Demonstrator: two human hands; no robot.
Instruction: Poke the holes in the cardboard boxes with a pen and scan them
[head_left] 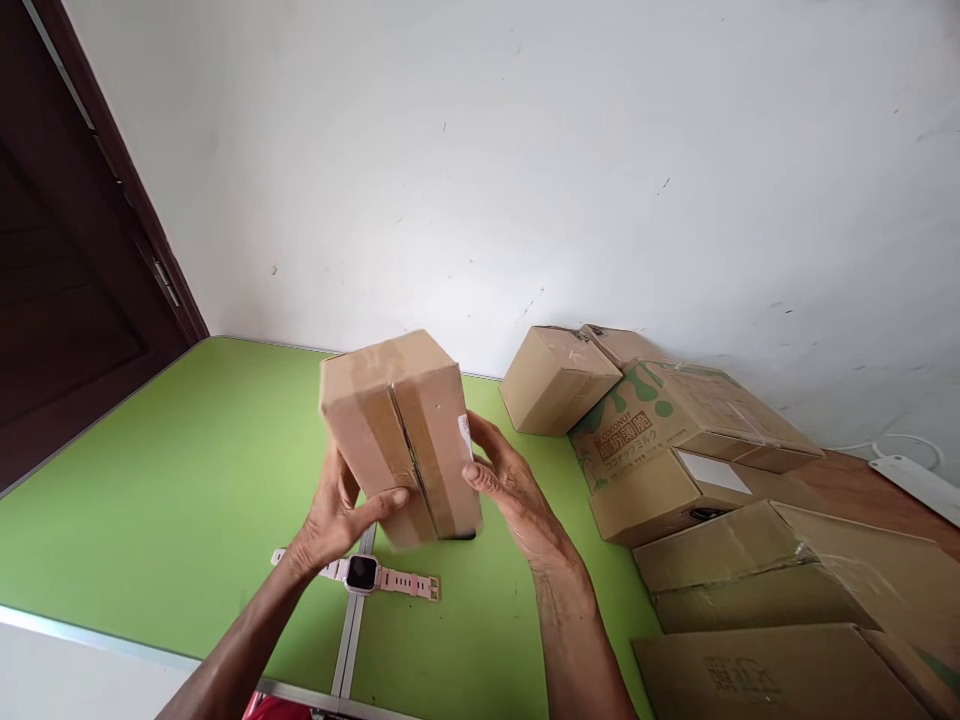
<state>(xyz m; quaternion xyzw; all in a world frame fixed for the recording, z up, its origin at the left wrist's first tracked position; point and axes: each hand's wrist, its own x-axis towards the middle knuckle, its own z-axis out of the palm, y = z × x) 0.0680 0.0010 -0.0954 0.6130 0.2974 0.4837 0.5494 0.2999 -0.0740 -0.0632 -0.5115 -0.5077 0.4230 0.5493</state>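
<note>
Bright, even daylight fills the view, with no lamp or window in sight. The white wall (562,150) is almost washed out, its small marks still clear. The green table (150,500) is evenly lit with a soft sheen and no hard glare. Shadows are faint: a dim patch under the box (397,440), darker sides on the cartons (675,460). The door (67,280) is murky. Focus is sharp, though the box looks slightly smeared. Straight edges lean and bow toward the corners.
</note>
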